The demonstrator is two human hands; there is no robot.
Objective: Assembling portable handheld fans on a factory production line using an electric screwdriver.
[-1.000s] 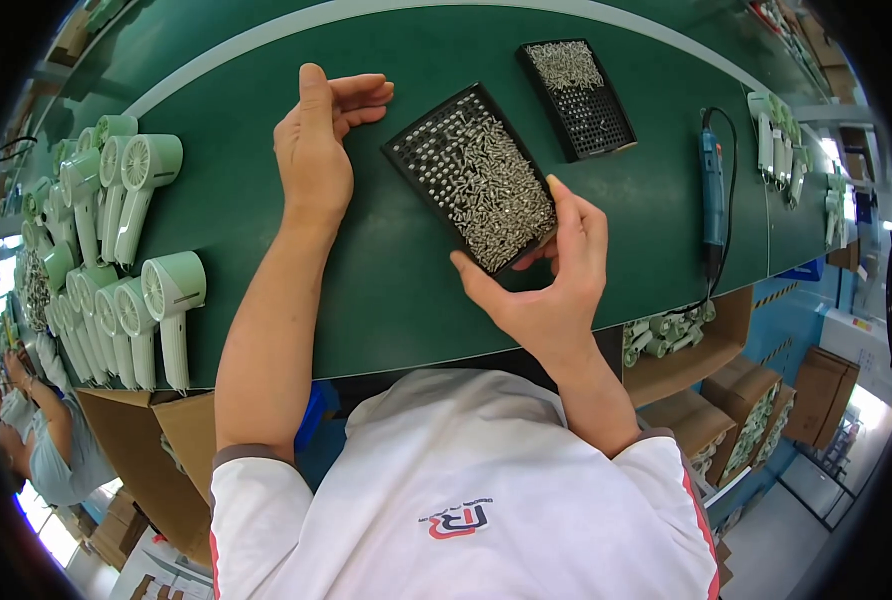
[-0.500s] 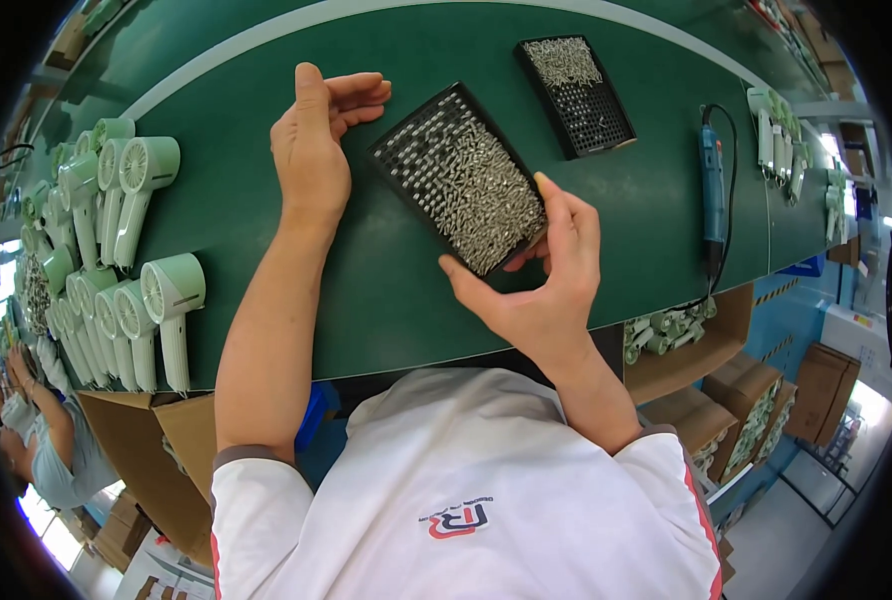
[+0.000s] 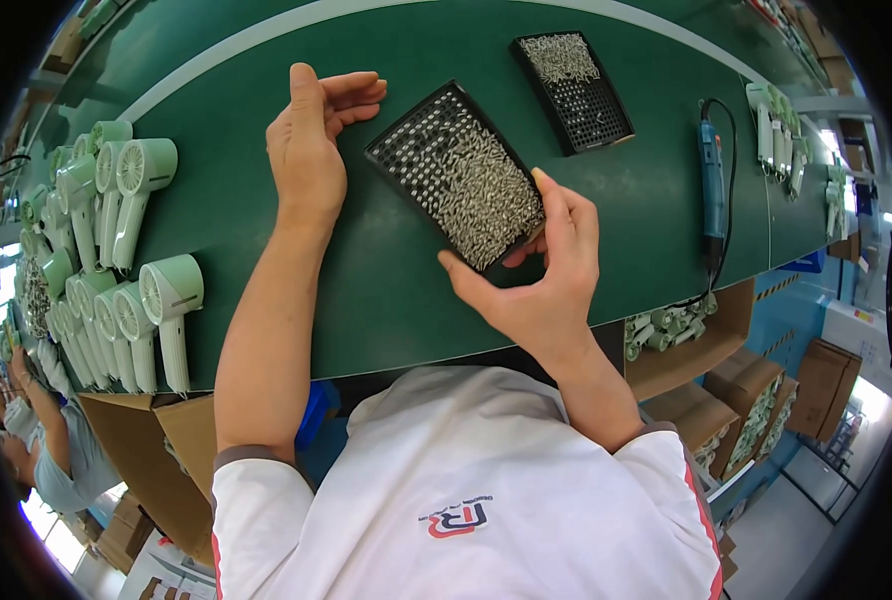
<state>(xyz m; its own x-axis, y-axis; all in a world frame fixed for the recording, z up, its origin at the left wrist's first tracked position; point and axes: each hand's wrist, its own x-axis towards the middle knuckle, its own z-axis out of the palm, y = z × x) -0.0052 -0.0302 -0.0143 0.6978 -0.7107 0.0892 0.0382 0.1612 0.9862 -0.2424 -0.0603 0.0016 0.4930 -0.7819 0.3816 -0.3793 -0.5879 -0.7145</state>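
Observation:
My right hand (image 3: 554, 290) grips the near right corner of a black perforated tray (image 3: 394, 150), thumb along the near edge and fingers at the right side. The tray is tilted above the green table. Small silvery screws (image 3: 488, 195) heap over its near right part, while others sit in rows in the holes toward the far left. My left hand (image 3: 308, 150) is held on edge just left of the tray, apart from it, with fingers stretched out and nothing in them.
A second black tray (image 3: 588, 112) with screws lies at the far right. Beyond it rests a blue electric screwdriver (image 3: 712, 185) with a black cord. Pale green handheld fans (image 3: 172, 290) stand in rows on the left. Cardboard boxes (image 3: 691, 365) with fan parts sit below the table's right edge.
The tray and my right hand have shifted very slightly. Screws in the tray have moved, and more bare holes show at its far left. My left hand stays nearly in place.

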